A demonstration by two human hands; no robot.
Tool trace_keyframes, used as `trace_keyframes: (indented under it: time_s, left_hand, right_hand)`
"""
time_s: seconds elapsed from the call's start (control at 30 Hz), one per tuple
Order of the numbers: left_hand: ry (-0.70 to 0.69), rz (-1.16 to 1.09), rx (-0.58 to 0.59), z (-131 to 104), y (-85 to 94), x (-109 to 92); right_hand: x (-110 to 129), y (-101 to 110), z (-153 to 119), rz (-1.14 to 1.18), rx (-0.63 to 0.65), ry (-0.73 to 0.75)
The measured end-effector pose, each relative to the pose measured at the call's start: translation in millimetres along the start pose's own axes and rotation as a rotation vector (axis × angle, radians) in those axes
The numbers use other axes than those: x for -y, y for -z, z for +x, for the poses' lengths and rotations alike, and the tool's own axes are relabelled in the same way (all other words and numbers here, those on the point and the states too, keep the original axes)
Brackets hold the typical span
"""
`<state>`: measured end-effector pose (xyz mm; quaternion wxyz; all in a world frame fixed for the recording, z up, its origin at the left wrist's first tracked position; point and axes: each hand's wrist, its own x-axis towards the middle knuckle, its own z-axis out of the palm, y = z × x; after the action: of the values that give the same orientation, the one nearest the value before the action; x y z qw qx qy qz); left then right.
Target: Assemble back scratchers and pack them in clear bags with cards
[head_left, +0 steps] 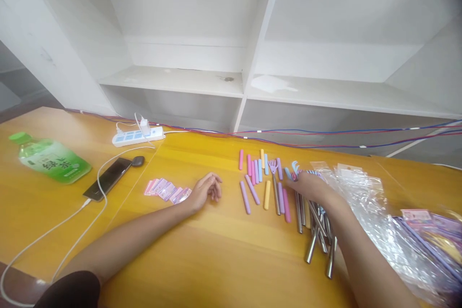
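Observation:
My left hand (pixel 206 192) rests on the table with loosely curled fingers, just right of a fanned row of small pink and purple cards (pixel 166 189). My right hand (pixel 308 185) reaches over a pile of metal-handled tools (pixel 319 226) with coloured claw heads; its fingers are mostly hidden and blurred, so a grip cannot be made out. A purple claw tool (pixel 275 187) lies left of that hand. Around it are several pink, purple, blue and yellow tubes (pixel 267 195).
Clear plastic bags (pixel 371 211) lie at the right, beside a filled package (pixel 433 236). At the left are a green bottle (pixel 54 160), a phone (pixel 108 180), cables and a power strip (pixel 138 136). White shelving (pixel 173 79) stands behind.

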<state>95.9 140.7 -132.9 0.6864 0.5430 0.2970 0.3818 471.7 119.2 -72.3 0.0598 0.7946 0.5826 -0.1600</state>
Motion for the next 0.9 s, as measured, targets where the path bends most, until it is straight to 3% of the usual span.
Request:
trace_keyframes:
  time_s: [0.13,0.3,0.47,0.63,0.77,0.9]
  left_hand:
    - [-0.007,0.016,0.015,-1,-1.6,-3]
    - [-0.007,0.090,0.053,-4,-3.3,-6]
    - [0.010,0.157,0.190,-8,-3.1,-3]
    - [-0.005,0.142,0.179,-12,-7.6,-6]
    - [0.013,0.081,0.149,-13,-12.7,-9]
    - [0.007,-0.055,0.082,-11,-13.5,-7]
  right_hand:
    - [15,21,-21,0.048,-0.089,-0.012]
    - [46,33,-54,0.184,-0.166,0.127]
    - [105,6,-98,0.489,-0.076,0.401]
    - [156,-36,-129,0.645,0.006,0.662]
    - [162,-52,-127,0.673,0.059,0.653]
    - [152,-49,-113,0.725,-0.025,0.629]
